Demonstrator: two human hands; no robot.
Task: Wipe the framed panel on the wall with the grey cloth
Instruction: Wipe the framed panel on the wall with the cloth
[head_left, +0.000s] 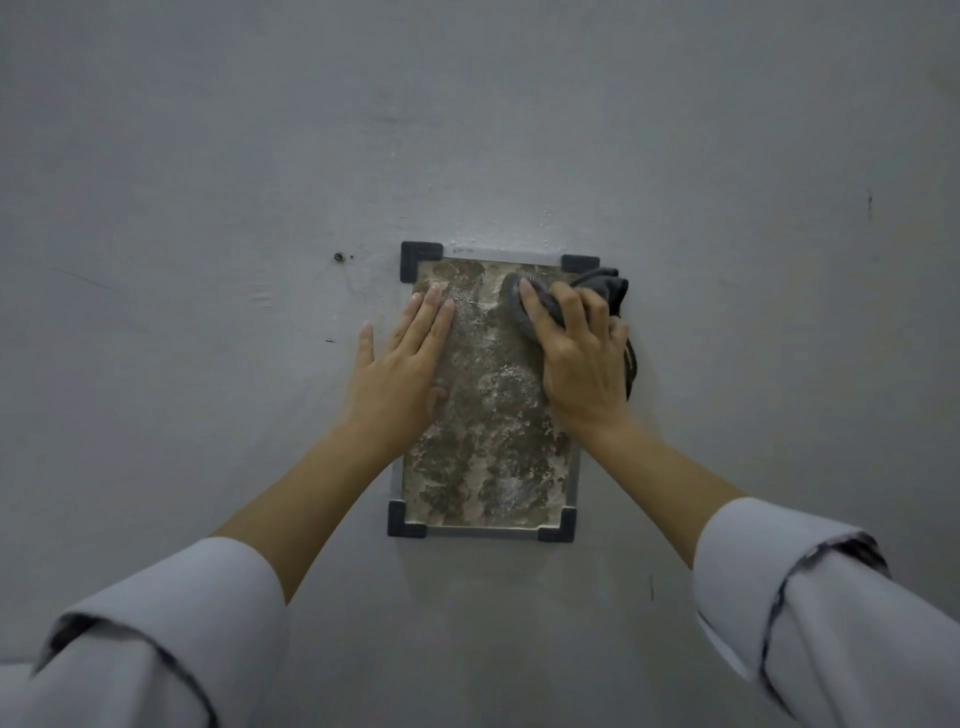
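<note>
A framed panel (493, 447) hangs on the grey wall, mottled brown and pale, with a thin grey frame and dark corner caps. My right hand (579, 358) presses a bunched grey cloth (602, 288) against the panel's upper right part, fingers curled over it. Part of the cloth sticks out past the frame's right edge. My left hand (402, 358) lies flat, fingers straight, across the panel's upper left edge and the wall beside it.
The grey wall (208, 182) fills the whole view. A small screw or hole (338, 256) sits in it left of the panel's top. White sleeves (156, 639) cover both forearms at the bottom corners.
</note>
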